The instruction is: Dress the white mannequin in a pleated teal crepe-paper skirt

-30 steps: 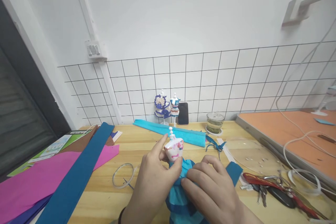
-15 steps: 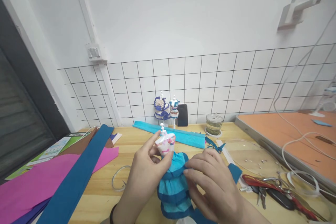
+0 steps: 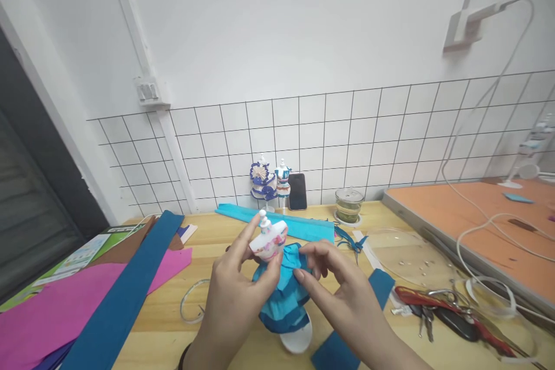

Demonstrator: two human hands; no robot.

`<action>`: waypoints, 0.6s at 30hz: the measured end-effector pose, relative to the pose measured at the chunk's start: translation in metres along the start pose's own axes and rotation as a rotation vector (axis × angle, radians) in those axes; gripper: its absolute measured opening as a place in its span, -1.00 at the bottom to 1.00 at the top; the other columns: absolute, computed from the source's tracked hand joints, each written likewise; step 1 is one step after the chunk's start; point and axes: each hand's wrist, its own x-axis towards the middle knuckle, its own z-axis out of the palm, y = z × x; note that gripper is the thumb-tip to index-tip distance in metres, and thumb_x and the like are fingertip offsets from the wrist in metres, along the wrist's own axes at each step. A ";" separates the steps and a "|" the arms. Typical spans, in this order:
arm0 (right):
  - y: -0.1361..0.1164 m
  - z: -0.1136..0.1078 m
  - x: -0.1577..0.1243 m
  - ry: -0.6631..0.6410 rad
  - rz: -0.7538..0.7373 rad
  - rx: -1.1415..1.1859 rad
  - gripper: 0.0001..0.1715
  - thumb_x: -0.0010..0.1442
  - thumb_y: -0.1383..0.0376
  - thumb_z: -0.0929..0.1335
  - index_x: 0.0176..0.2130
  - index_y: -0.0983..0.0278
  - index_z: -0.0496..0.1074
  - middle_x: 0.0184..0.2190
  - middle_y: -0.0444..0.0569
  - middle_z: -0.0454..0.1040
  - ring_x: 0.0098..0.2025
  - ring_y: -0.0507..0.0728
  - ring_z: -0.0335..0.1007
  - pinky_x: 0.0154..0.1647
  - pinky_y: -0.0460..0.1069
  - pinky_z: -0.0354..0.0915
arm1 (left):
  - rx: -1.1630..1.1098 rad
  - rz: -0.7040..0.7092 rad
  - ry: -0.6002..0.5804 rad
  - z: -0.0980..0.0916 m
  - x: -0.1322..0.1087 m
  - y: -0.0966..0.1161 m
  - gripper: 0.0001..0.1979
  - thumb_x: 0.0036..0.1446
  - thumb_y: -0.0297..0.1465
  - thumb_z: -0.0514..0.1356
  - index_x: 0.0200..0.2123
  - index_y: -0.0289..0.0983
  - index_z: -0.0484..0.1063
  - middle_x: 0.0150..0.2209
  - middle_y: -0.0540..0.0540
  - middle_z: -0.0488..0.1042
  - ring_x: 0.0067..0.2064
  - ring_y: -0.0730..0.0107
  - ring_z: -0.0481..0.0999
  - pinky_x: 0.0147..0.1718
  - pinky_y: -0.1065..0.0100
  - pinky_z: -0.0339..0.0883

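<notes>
A miniature dress form (image 3: 269,241) with a white, pink-patterned bodice leans to the left over the table. My left hand (image 3: 243,283) grips its torso between thumb and fingers. Below the bodice hangs a tiered skirt (image 3: 284,295) of crinkled turquoise paper with darker blue edging. At the skirt's upper right, my right hand (image 3: 333,289) pinches the turquoise paper between thumb and fingertips. The form's round white base (image 3: 297,335) shows beneath the hem. Under my right wrist lies a dark blue paper strip (image 3: 336,350), partly hidden.
Two dressed mini forms (image 3: 262,185) and a phone (image 3: 297,192) stand by the wall. A turquoise strip (image 3: 277,224), a lidded glass cup (image 3: 348,206), keys (image 3: 427,321) and a tape ring (image 3: 193,303) lie around. Pink paper (image 3: 65,289) and a long blue strip (image 3: 125,289) cover the left.
The dress form has tilted further left, exposing its white base. My right hand has moved up slightly, its fingers now pinching the skirt top. The camera view has shifted a little.
</notes>
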 end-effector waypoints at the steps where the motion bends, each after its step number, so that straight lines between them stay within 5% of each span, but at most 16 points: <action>1: 0.002 0.001 0.000 -0.006 0.061 0.043 -0.83 0.14 0.24 0.38 -0.22 0.23 0.42 -0.51 -0.16 0.34 -0.48 0.05 0.28 -0.45 -0.07 0.31 | -0.031 -0.007 0.012 -0.001 0.001 0.000 -0.41 0.00 -0.32 0.25 0.15 -0.20 0.30 -0.17 -0.07 0.60 -0.14 0.24 0.57 -0.19 0.36 0.46; 6: 0.010 0.000 0.003 -0.061 0.386 0.364 -0.65 0.08 0.08 0.42 -0.20 0.24 0.42 -0.46 -0.14 0.35 -0.38 0.07 0.34 -0.39 -0.06 0.32 | -0.209 -0.081 0.020 -0.002 0.005 0.003 -0.34 -0.03 -0.31 0.27 0.17 -0.29 0.25 -0.07 -0.11 0.57 -0.07 0.25 0.55 -0.14 0.39 0.46; 11: 0.004 -0.007 0.010 0.000 0.479 0.425 -0.52 0.00 -0.01 0.45 -0.22 0.28 0.44 -0.49 -0.10 0.43 -0.47 0.07 0.35 -0.46 -0.04 0.32 | -0.202 -0.054 0.077 -0.002 0.007 0.001 -0.35 -0.04 -0.28 0.28 0.15 -0.31 0.28 -0.10 -0.13 0.58 -0.07 0.21 0.55 -0.13 0.35 0.47; 18: 0.001 -0.003 0.007 -0.111 0.604 0.548 -0.42 -0.03 0.03 0.49 -0.11 0.28 0.34 -0.61 -0.25 0.38 -0.61 -0.03 0.24 -0.53 -0.09 0.21 | -0.021 0.101 0.153 0.005 0.001 -0.006 -0.47 -0.01 -0.31 0.26 0.08 -0.23 0.37 -0.12 -0.11 0.58 -0.08 0.18 0.55 -0.09 0.30 0.43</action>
